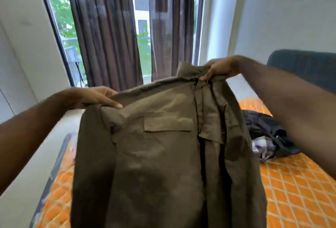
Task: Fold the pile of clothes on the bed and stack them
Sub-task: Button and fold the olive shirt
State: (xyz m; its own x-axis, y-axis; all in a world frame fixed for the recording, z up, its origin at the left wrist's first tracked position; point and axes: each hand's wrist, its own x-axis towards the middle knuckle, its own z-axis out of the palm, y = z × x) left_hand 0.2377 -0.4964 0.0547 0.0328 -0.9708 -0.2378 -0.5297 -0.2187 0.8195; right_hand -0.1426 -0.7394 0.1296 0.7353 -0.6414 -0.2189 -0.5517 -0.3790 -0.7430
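While you hold the olive-brown button-up shirt up in front of you, it hangs over the orange quilted bedspread, its chest pocket flap facing you. Your left hand grips the shirt's left shoulder, thumb laid flat along the front of the fabric and the other fingers behind it. Your right hand pinches the collar, higher than the left hand. On the bed to the right, under your right forearm, lies a heap of dark clothes with a plaid piece showing. Brown curtains hang at the window beyond.
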